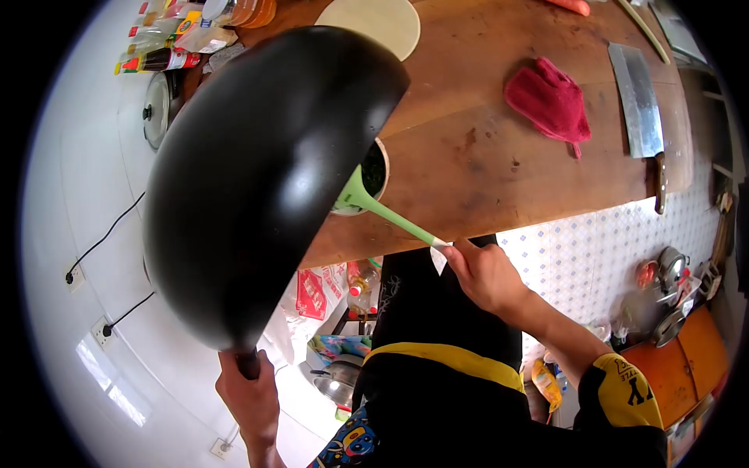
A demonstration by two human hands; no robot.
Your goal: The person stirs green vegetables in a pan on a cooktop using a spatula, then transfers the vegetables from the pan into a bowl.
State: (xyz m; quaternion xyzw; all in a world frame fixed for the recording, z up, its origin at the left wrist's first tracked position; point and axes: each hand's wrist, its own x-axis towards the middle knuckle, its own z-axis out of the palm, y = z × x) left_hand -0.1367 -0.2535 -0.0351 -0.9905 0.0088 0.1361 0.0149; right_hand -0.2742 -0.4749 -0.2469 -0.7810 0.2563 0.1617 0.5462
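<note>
A large black wok [265, 171] is tilted on its side at the left, its dark underside facing me. My left hand [250, 390] is closed around its handle. My right hand [485, 277] grips the pale end of a green spatula [390, 214], whose head reaches to the wok's rim. Below that rim, a bowl [382, 168] with dark green food stands on the wooden table, partly hidden by the wok and the spatula. The inside of the wok is out of sight.
On the wooden table [468, 171] lie a red cloth [548, 101], a cleaver [640, 105] and a round pale board [374, 23]. Bottles [168, 60] and a glass lid [157, 111] are at the upper left. An orange cabinet [663, 366] stands at the lower right.
</note>
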